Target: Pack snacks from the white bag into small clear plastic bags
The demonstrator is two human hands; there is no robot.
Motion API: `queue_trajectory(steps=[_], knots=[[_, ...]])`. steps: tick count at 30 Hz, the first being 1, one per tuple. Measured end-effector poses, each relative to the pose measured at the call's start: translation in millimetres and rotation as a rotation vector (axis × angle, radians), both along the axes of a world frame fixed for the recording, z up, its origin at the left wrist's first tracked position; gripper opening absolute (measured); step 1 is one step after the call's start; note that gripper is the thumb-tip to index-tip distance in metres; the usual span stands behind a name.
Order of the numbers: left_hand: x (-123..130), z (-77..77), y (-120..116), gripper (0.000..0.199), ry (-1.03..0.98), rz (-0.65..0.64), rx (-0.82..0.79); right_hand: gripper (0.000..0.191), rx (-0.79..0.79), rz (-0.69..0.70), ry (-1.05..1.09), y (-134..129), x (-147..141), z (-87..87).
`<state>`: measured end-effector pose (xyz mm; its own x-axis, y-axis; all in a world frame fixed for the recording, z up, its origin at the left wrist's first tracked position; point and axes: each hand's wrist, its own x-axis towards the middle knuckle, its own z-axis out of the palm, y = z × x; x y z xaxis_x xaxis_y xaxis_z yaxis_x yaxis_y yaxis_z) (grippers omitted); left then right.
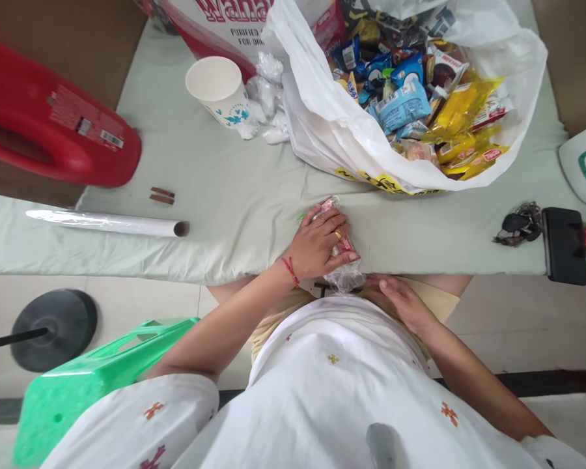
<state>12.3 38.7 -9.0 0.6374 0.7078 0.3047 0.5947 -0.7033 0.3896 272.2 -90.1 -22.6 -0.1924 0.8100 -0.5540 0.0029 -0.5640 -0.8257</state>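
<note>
My left hand (320, 242) lies over a red and clear plastic-wrapped packet (342, 242) near the table's front edge, its fingers curled round the packet. A crumpled clear end of the wrapping (346, 279) hangs over the edge toward my lap. My right hand (405, 301) is just below the edge, right of the wrapping, with its thumb apart from the fingers and nothing visible in it. Beyond the packet stands a white plastic bag (322, 140) full of small snack packets (404, 107).
Left are a red container (78, 140), a white roll (112, 223) and brown sticks (162, 195). A paper cup (217, 91) stands beside crumpled clear wrappers (269, 98). Right lie a phone (565, 244) and a dark bundle (519, 225). A green stool (78, 384) is below left.
</note>
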Motion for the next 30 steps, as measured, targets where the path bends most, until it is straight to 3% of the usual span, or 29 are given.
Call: queue_trajectory(steps=[3, 6, 9, 13, 15, 18, 23, 28, 30], knots=[[0, -1.4, 0, 0.051, -0.001, 0.0, -0.007, 0.062, -0.263, -0.205, 0.38, 9, -39, -3.6], [1, -0.9, -1, 0.048, 0.013, 0.011, -0.012, 0.061, -0.331, -0.313, 0.421, 14, -68, 1.2], [3, 0.5, -1, 0.045, 0.017, 0.028, -0.022, 0.057, -0.198, -0.319, 0.223, 5, -69, 17.3], [3, 0.9, -1, 0.044, -0.003, 0.031, -0.029, 0.042, 0.091, -0.127, -0.081, -22, -41, 48.8], [2, 0.7, -1, 0.044, -0.014, 0.033, -0.039, 0.038, 0.141, -0.019, -0.161, -33, -28, 56.9], [1, 0.5, -1, 0.044, -0.027, 0.031, -0.049, 0.033, 0.159, 0.011, -0.33, -38, -20, 48.5], [1, 0.8, 0, 0.043, -0.025, 0.027, -0.039, 0.049, 0.402, -0.148, -0.641, -23, -38, 19.1], [1, 1.4, 0, 0.043, -0.013, 0.027, -0.037, 0.03, 0.369, -0.113, -0.547, -2, -53, 27.3], [0, 1.4, 0, 0.043, -0.011, 0.026, -0.037, 0.035, 0.304, -0.076, -0.497, -1, -45, 34.3]])
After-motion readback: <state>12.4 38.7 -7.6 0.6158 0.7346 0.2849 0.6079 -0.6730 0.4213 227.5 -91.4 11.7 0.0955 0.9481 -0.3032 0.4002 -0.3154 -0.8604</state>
